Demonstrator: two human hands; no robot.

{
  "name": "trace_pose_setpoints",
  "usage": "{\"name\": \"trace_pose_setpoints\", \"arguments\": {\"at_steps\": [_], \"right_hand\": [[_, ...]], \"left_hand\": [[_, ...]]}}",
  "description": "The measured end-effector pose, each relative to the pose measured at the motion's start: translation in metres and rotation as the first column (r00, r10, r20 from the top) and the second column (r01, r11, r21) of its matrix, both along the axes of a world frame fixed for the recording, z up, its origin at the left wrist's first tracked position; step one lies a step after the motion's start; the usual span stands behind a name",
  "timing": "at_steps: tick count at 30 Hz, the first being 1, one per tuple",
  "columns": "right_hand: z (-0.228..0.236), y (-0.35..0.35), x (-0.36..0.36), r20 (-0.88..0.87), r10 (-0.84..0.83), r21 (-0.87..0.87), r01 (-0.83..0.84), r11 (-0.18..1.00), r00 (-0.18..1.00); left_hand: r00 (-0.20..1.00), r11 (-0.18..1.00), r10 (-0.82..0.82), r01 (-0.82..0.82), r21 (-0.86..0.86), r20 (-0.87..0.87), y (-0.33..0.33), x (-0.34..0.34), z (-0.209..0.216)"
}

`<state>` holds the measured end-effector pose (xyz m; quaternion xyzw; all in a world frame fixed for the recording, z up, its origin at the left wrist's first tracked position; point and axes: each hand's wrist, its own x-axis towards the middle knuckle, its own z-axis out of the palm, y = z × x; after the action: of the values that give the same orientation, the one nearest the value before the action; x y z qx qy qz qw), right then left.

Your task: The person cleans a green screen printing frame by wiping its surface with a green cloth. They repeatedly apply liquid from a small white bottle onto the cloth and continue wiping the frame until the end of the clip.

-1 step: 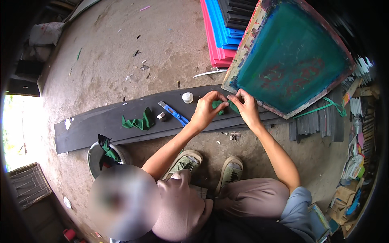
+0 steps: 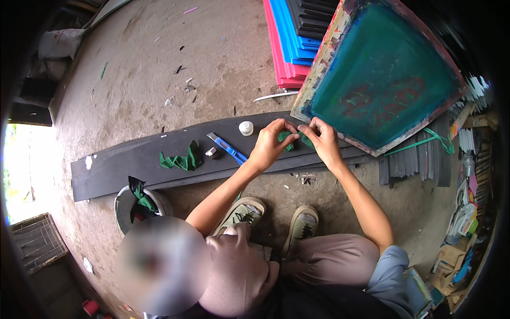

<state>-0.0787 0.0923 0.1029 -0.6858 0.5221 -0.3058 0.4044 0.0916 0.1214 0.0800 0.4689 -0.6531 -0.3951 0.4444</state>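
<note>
1. Head view: a small, crumpled green cloth piece [image 2: 289, 139] sits between both hands, over the long dark board [image 2: 133, 165] on the floor.
2. Left hand [image 2: 270, 146] pinches its left end in a narrow grip.
3. Right hand [image 2: 324, 139] pinches the right end likewise.
4. Left of them lie a blue utility knife [image 2: 227, 148], a white cap [image 2: 246, 128] and another green scrap [image 2: 180, 159].
</note>
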Motion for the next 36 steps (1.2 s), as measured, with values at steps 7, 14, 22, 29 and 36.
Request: {"name": "trace_pose_setpoints", "arguments": {"at_steps": [7, 14, 22, 29, 36], "right_hand": [[0.008, -0.018, -0.007, 0.258, 0.243, 0.335, -0.323, 0.885, 0.935], [-0.009, -0.029, -0.005, 0.153, 0.025, 0.281, -0.068, 0.957, 0.988], [-0.032, -0.033, 0.014, -0.234, 0.085, -0.136, -0.119, 0.984, 0.969], [-0.047, -0.035, 0.022, -0.117, 0.068, -0.207, -0.091, 0.974, 0.991], [-0.034, -0.03, 0.03, 0.341, -0.031, 0.176, -0.031, 0.984, 0.94]], "left_hand": [[0.886, 0.943, 0.009, 0.146, 0.299, -0.464, -0.005, 0.022, -0.011], [0.941, 0.956, 0.248, -0.198, 0.218, -0.23, 0.001, 0.047, -0.01], [0.937, 0.954, 0.296, -0.28, -0.109, 0.185, 0.0, 0.082, -0.078], [0.925, 0.973, 0.228, -0.223, -0.053, 0.303, -0.005, 0.086, -0.085], [0.974, 0.999, 0.023, -0.031, 0.033, 0.224, -0.006, 0.065, -0.004]]}}
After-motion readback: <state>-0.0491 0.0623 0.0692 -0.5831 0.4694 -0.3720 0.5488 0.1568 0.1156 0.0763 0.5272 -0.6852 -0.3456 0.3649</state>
